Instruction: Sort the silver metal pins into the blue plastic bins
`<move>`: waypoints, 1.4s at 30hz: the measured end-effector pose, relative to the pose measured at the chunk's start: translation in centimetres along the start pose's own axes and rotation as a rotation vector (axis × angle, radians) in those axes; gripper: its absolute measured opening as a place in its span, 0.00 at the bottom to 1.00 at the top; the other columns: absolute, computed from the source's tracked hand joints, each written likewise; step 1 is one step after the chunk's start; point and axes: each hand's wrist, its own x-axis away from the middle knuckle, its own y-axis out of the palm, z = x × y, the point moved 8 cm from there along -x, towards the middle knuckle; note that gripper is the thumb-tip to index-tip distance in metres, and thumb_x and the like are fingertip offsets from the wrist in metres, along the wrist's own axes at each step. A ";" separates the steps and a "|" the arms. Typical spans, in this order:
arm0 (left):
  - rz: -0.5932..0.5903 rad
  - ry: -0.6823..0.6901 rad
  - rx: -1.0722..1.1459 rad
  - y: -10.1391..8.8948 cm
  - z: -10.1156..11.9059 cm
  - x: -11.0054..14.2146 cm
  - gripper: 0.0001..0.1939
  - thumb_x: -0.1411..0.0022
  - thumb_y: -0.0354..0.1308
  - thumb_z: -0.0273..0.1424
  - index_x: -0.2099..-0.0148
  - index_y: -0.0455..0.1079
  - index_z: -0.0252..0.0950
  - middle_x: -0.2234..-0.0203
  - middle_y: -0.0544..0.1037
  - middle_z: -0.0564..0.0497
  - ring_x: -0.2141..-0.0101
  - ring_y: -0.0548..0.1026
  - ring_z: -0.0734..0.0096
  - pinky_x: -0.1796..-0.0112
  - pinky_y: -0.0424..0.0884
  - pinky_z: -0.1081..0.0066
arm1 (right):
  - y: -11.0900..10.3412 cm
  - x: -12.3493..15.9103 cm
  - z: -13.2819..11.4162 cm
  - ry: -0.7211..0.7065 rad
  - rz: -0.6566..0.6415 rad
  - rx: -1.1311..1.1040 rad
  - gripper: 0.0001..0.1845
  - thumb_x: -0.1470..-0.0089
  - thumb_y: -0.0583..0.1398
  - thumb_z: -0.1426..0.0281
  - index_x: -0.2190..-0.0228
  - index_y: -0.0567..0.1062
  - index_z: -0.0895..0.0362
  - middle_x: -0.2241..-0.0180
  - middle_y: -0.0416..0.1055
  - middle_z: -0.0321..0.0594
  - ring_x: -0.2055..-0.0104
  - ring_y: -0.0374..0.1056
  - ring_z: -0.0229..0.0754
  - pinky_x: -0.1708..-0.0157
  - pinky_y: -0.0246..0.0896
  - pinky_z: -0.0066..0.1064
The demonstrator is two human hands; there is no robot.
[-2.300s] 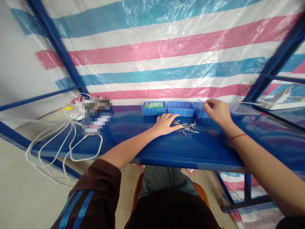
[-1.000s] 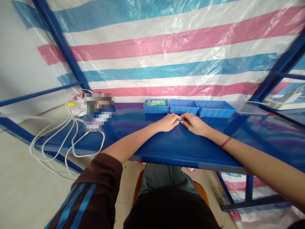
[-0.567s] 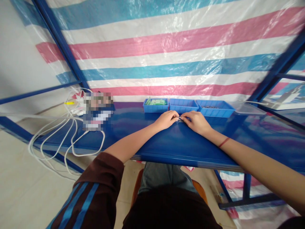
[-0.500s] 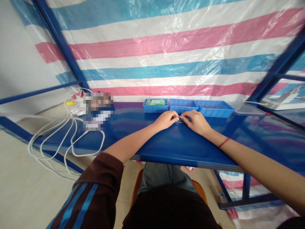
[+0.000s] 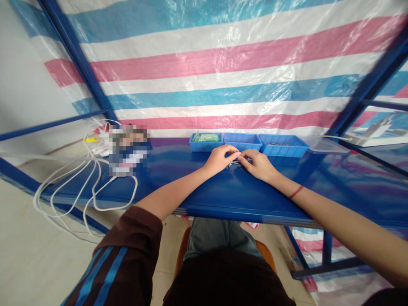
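Head view: where are the person's two hands?

Over the blue surface (image 5: 216,199), near its far edge. The left hand (image 5: 219,159) comes in from the left and the right hand (image 5: 259,165) from the right, and their fingertips come together in the middle.

And the grip of each?

On the left, the thumb and forefinger curve toward each other, their tips close together. On the right, the thumb and fingers are also bent in toward the same spot. Whether either grip pinches a small piece, one cannot tell; the tips are too small and partly hidden.

Where do the metal pieces lie?

Thin, silvery metal pieces (image 5: 235,163) lie in a loose pile on the surface, right under and beside the fingertips. The right hand hides part of the pile.

What stands beyond the hands?

Three blue bins in a row. The left bin (image 5: 206,147) holds green packets (image 5: 205,137), the middle bin (image 5: 242,142) is just beside it, and the right bin (image 5: 287,151) has small dark pieces in it. A clear plastic lid or tray (image 5: 330,145) lies to the right of that row.

Anything at the far left?

White cables (image 5: 98,178) loop over the left end, near a pixelated item (image 5: 127,157). Behind everything hangs a striped sheet (image 5: 219,63).
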 end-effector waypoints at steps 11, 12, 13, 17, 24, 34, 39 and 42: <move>0.038 0.003 0.020 -0.2 0.1 0.0 0.07 0.37 0.54 0.33 0.60 0.71 0.36 0.63 0.79 0.50 0.61 0.75 0.71 0.57 0.70 0.70 | -1.9 -0.3 1.3 0.116 0.163 -0.311 0.18 0.47 0.58 0.54 0.66 0.76 0.56 0.66 0.75 0.43 0.65 0.70 0.44 0.65 0.65 0.36; 0.030 -0.003 0.017 -0.1 0.0 0.0 0.07 0.37 0.54 0.33 0.60 0.71 0.36 0.64 0.79 0.50 0.61 0.75 0.71 0.56 0.70 0.69 | -2.1 -0.3 1.2 0.121 0.174 -0.326 0.18 0.48 0.59 0.53 0.66 0.76 0.56 0.66 0.75 0.43 0.65 0.70 0.44 0.65 0.65 0.36; 0.016 -0.008 0.012 0.1 -0.1 0.0 0.08 0.36 0.54 0.33 0.60 0.71 0.36 0.64 0.79 0.50 0.61 0.75 0.71 0.56 0.70 0.68 | -2.2 -0.4 1.1 0.123 0.178 -0.336 0.19 0.48 0.59 0.53 0.66 0.76 0.55 0.66 0.75 0.43 0.65 0.70 0.43 0.65 0.65 0.36; -0.077 -0.001 -0.052 0.8 -0.3 0.2 0.10 0.36 0.54 0.35 0.55 0.69 0.37 0.60 0.78 0.49 0.58 0.75 0.69 0.54 0.69 0.67 | -3.3 -0.8 1.3 0.126 0.209 -0.289 0.18 0.47 0.58 0.53 0.68 0.75 0.55 0.68 0.75 0.42 0.66 0.70 0.43 0.65 0.65 0.35; -0.308 -0.041 -0.381 1.7 -0.2 1.2 0.23 0.36 0.49 0.47 0.45 0.65 0.41 0.48 0.71 0.47 0.46 0.67 0.57 0.46 0.62 0.57 | -9.9 -0.3 6.1 0.299 0.400 0.201 0.16 0.45 0.53 0.66 0.60 0.76 0.60 0.62 0.76 0.50 0.60 0.71 0.47 0.56 0.61 0.36; -0.503 -0.089 -0.358 3.5 -1.2 2.0 0.27 0.35 0.45 0.48 0.39 0.59 0.43 0.41 0.62 0.47 0.41 0.61 0.59 0.41 0.55 0.60 | -9.7 -0.1 8.1 0.363 0.166 0.447 0.17 0.47 0.54 0.66 0.60 0.76 0.61 0.62 0.76 0.51 0.59 0.70 0.52 0.59 0.61 0.39; -0.557 -0.088 -0.366 2.7 -0.8 2.2 0.30 0.36 0.48 0.47 0.36 0.54 0.40 0.39 0.59 0.44 0.39 0.58 0.58 0.40 0.54 0.63 | -3.1 -0.1 4.9 0.124 -0.258 0.234 0.29 0.50 0.56 0.47 0.58 0.76 0.55 0.62 0.75 0.46 0.60 0.71 0.50 0.58 0.65 0.39; -0.620 -0.110 -0.397 2.3 -0.7 2.5 0.35 0.38 0.48 0.51 0.34 0.50 0.40 0.36 0.53 0.43 0.37 0.54 0.56 0.39 0.51 0.60 | -0.8 1.0 4.7 0.154 -0.359 0.292 0.42 0.55 0.55 0.39 0.49 0.72 0.56 0.54 0.71 0.52 0.55 0.70 0.56 0.55 0.65 0.44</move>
